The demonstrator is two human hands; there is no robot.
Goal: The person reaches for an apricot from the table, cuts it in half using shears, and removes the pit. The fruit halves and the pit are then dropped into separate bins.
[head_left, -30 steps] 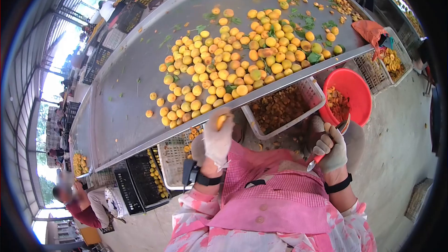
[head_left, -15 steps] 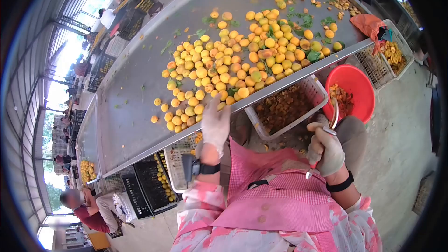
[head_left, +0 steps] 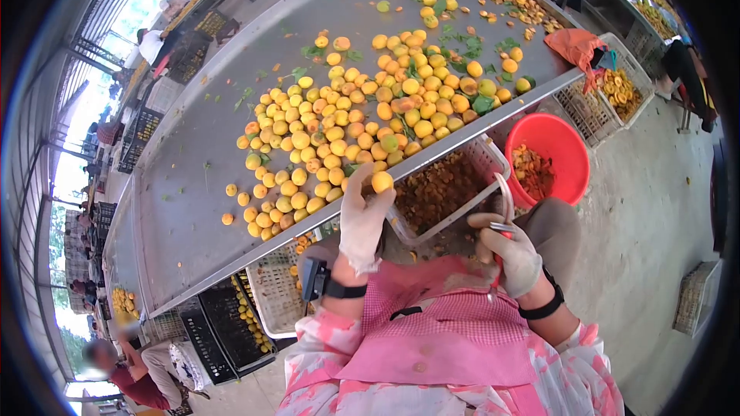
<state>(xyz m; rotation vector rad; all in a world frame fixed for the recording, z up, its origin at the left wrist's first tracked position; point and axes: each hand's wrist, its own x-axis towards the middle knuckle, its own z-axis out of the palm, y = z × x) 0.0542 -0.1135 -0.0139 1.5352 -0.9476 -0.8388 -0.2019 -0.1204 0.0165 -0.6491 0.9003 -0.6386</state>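
My left hand [head_left: 364, 219], in a pale glove, is closed round a yellow apricot [head_left: 382, 182] at the front edge of the sloping metal table [head_left: 193, 208]. Many apricots [head_left: 339, 132] lie loose on the table just beyond it, with green leaves among them. My gloved right hand [head_left: 515, 258] grips a red-handled tool [head_left: 505, 199] with a curved metal end pointing up and a pointed tip below. The tool stands apart from the fruit, in front of my pink checked apron [head_left: 447, 312].
Under the table edge sits a white crate [head_left: 493, 156] of dark orange pieces. Right of it are a red bucket [head_left: 576, 169] with fruit pieces and another crate [head_left: 647, 92] of halves. At left are a white basket [head_left: 270, 293], a black crate [head_left: 212, 343] and a seated person [head_left: 142, 374].
My left hand has taken an apricot from the pile's near edge and turned upward with it. My right hand still holds the tool, and the whole view has shifted slightly.
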